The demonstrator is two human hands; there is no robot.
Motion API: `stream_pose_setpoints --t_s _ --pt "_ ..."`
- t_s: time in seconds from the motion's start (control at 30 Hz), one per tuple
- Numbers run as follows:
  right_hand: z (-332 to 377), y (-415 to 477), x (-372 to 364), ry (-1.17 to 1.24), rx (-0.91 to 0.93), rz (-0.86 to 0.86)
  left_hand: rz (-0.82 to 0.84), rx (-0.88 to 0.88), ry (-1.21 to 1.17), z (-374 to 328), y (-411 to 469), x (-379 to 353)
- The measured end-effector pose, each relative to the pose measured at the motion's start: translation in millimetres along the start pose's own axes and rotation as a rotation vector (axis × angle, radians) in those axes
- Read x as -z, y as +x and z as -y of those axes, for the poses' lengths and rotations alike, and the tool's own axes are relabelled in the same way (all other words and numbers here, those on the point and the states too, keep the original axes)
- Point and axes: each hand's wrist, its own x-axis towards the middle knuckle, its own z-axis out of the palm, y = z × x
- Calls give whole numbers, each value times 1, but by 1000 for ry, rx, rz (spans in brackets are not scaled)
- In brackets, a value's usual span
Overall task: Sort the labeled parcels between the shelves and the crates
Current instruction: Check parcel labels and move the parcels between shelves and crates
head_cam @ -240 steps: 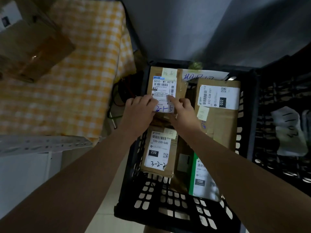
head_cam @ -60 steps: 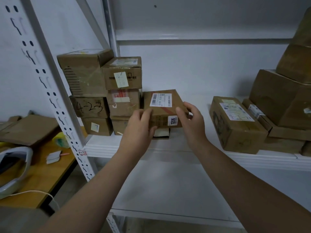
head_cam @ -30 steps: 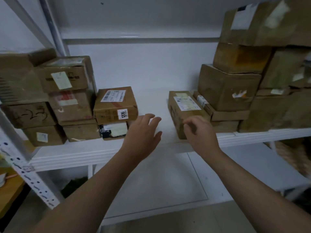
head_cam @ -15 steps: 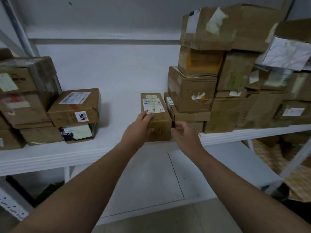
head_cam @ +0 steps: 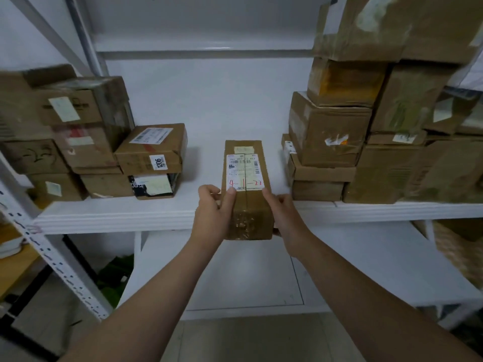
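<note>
A long brown parcel (head_cam: 248,205) with a white label marked 4-1-22 in red juts out over the front edge of the white shelf (head_cam: 117,215). My left hand (head_cam: 213,212) grips its left side, thumb on the label's corner. My right hand (head_cam: 283,212) holds its right side. The parcel marked 1206 (head_cam: 153,150) rests on a smaller box at the left of the shelf.
Stacks of brown boxes (head_cam: 65,137) fill the shelf's left end, and taller stacks (head_cam: 366,126) fill its right. A perforated white upright (head_cam: 52,257) stands at the lower left. A lower shelf board (head_cam: 235,278) lies beneath. A wooden table edge (head_cam: 13,262) shows far left.
Both hands have closed on the long parcel and drawn it forward over the shelf edge. A second ago they were open, having just left the 1206 parcel on the left stack.
</note>
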Motion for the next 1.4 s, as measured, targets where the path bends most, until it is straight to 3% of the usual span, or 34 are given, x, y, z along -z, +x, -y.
stream_pose_setpoints --t_s 0.1,0.23,0.53,0.7,0.97,1.1,1.4 --pt "-2 -10 -7 76 7 78 135 89 -108 4 -5 23" --pt "-19 -27 -26 89 56 199 172 117 -158 17 -16 44" --pt "-48 -63 -77 95 305 0 207 -96 -222 61 -47 89" --pt "-56 -81 -92 229 294 -40 307 -160 -263 67 -55 109" --pt "-55 -108 -105 241 314 -121 368 -227 -262 71 -67 125" --pt "-60 -128 -94 203 331 -242 431 -274 -269 65 -78 118" --pt "-79 -187 -32 164 290 -365 786 -22 -504 48 -117 75"
